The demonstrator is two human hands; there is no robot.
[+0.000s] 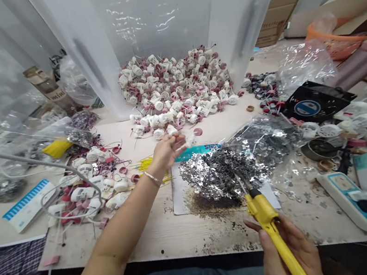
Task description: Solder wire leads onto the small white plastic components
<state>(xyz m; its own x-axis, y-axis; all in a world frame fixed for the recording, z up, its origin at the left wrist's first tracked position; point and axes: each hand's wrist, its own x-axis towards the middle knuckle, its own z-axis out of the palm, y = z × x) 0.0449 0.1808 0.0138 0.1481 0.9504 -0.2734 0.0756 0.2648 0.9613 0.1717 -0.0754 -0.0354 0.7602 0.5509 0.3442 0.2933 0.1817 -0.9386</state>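
My left hand [169, 150] stretches out at the near edge of a heap of small white and pink plastic parts [174, 82]. Its fingers are partly spread beside a white part [171, 130]; whether they touch it I cannot tell. In my right hand [289, 251] is a yellow soldering iron [262, 211], pointing away from me. The metal tip reaches into a mound of shiny silver metal bits [207, 175], dark in its middle. Under the mound lies a white sheet [178, 194] with brown residue on it.
A large translucent bin [163, 14] lies open behind the heap. More white and red parts [87, 191] lie left, near a grey cable [50, 162]. On the right are a clear bag of silver bits [264, 138], a black fan [308, 105] and a power strip [352, 203].
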